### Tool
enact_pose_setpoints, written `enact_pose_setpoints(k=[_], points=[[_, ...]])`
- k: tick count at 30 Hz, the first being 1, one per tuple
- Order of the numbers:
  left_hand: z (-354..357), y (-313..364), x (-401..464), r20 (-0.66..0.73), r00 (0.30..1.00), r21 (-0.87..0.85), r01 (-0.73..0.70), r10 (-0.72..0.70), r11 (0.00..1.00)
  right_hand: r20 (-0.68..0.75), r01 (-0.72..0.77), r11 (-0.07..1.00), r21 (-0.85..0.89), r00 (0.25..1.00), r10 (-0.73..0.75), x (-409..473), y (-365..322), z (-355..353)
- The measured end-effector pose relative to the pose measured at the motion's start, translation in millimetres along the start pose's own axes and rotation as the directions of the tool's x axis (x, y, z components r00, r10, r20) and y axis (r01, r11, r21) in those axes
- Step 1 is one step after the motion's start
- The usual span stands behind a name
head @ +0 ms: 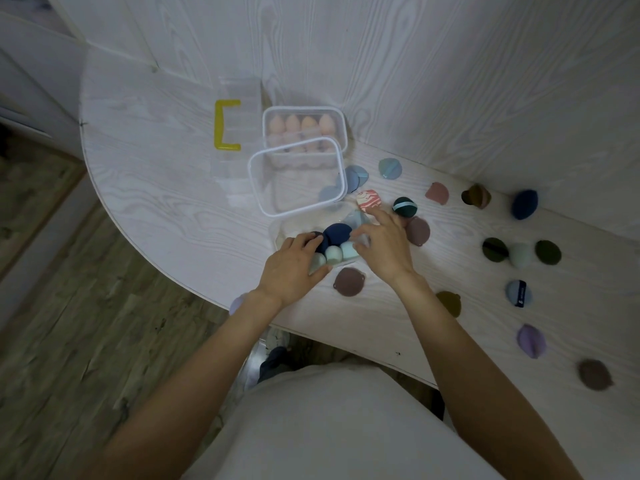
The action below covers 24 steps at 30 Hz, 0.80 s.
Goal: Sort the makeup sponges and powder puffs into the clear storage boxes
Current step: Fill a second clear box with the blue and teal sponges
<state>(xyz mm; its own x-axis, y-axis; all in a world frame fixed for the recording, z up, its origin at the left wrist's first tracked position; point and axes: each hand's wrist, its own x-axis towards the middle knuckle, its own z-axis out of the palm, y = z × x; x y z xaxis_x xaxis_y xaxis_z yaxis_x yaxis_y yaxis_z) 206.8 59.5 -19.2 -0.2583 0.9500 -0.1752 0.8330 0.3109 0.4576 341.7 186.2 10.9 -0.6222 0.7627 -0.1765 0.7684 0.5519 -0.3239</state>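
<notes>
Both forearms are reaching up from the bottom of the view, and the white table (156, 188) is taking up most of everything beyond them. Next biggest, the far clear box (341, 124) is sitting against the wall with a row of peach sponges (299, 124) standing upright inside, and a clear lid (258, 181) is leaning over its near side. A flat clear tray with a yellow handle (227, 124) is lying off to the left.

The near clear box (277, 233) is the one being worked on, sitting right between the hands. The left hand (294, 268) is cupping its left side, fingers curled against a navy sponge (337, 233) with pale green sponges (334, 254) just below it. The right hand (386, 244) is resting over the box's right edge, fingers loosely spread and not pinching anything that I can make out.

Here's the bit that matters: loose puffs are lying almost entirely to the right, so the right hand is way nearer to them. A pink striped sponge (369, 199) is sitting just past its fingertips, a dark teal puff (404, 206) is beside that, and a mauve puff (418, 231) is nearly touching the hand's outer edge. A brown puff (349, 281) is lying near the table edge between the wrists. Nothing's really blocking those grabs, I'd guess, though the leaning lid is partly covering some blue puffs (356, 176).
</notes>
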Motion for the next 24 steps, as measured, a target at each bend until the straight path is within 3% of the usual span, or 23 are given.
enact_pose_setpoints(k=[7, 13, 16, 19, 21, 24], points=[[-3.2, -6.6, -3.2, -0.02, 1.0, -0.054, 0.007, -0.008, 0.999, 0.005, 0.005, 0.996, 0.084, 1.0, -0.005, -11.9, -5.0, 7.9], [-11.0, -10.7, -12.7, -0.147, 0.989, -0.101, -0.046, 0.031, 0.994, -0.001, 0.03, 0.998, 0.047, 1.0, -0.03, -16.1, -7.0, 8.1], [-18.0, -18.6, -27.4, -0.312, 0.95, -0.154, -0.074, 0.022, 0.985, -0.116, 0.209, 0.973, -0.096, 0.969, -0.219, -23.3, -14.2, 8.5], [-20.8, -41.6, -50.6, -0.418, 0.904, -0.24, -0.011, -0.093, 0.971, -0.23, 0.468, 0.879, -0.085, 0.85, -0.475, -37.9, -38.7, 12.3], [-19.7, -61.3, -65.9, -0.404, 0.898, -0.304, 0.049, -0.175, 0.952, -0.17, 0.604, 0.796, -0.039, 0.781, -0.601, -49.7, -58.1, 25.9], [-17.3, -87.3, -84.9, -0.294, 0.91, -0.39, 0.164, -0.291, 0.906, 0.042, 0.672, 0.74, 0.035, 0.739, -0.673, -61.9, -82.7, 59.3]])
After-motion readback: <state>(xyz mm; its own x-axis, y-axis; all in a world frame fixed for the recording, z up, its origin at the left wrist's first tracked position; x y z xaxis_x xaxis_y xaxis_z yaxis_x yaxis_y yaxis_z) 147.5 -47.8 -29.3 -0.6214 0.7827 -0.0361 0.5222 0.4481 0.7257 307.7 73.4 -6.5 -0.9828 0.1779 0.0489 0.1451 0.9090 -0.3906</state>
